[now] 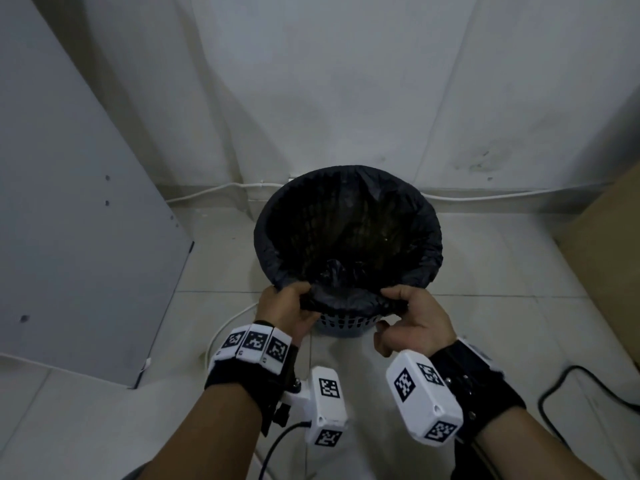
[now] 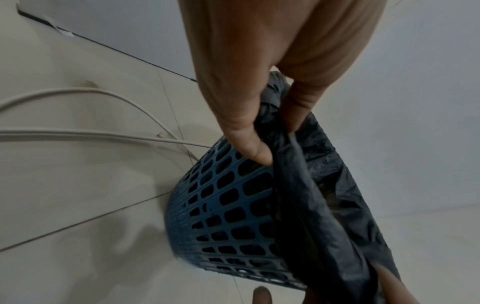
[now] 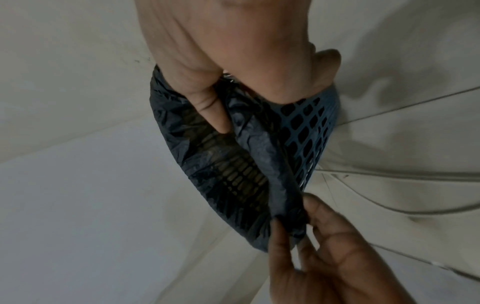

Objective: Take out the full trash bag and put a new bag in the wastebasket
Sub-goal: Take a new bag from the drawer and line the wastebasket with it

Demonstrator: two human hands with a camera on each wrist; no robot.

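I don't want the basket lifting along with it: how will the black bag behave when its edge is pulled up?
The black bag is thin, creased film, so it will probably bunch, not lift stiffly. The mesh shows through it and little lies inside, so it is likely light. The wastebasket also looks light and may rise or tip.

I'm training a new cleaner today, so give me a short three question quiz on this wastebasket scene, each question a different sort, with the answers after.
1. True or false: both hands grip the black trash bag at the near rim of the wastebasket.
2. Multiple choice: the wastebasket's side wall is A) solid metal, B) blue plastic lattice with holes, C) woven straw.
3. Short answer: what runs along the floor at the foot of the wall behind the wastebasket?

Key
1. True: the left hand and the right hand each pinch the bag's edge.
2. B.
3. A white cable.
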